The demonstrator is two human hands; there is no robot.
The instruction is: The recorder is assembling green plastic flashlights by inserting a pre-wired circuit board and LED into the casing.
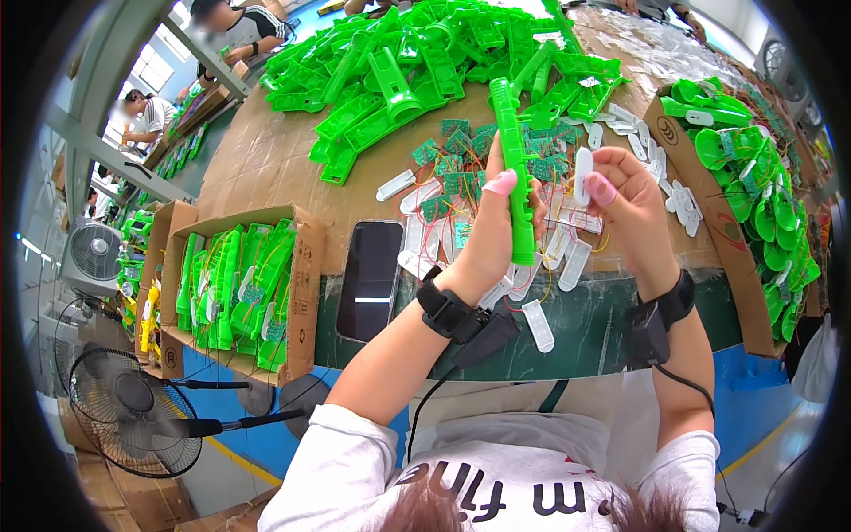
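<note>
My left hand (pixel 493 232) grips a long bright green plastic handle piece (pixel 512 151), held upright above the table edge. My right hand (pixel 622 199) pinches a small white oblong plastic piece (pixel 582 175) just right of the green piece. Both thumbs wear pink finger covers. Black wrist straps with cables sit on both wrists. Beneath the hands lie small green circuit boards (pixel 452 151) with thin wires and more white oblong pieces (pixel 537 324).
A heap of green plastic shells (pixel 417 62) covers the far cardboard-topped table (pixel 266 160). Cardboard boxes (pixel 306 266) at left and a cardboard box (pixel 700 191) at right hold assembled green parts. A dark phone (pixel 370 279) lies at the table edge. Fans (pixel 133 412) stand lower left. Other people work at far left.
</note>
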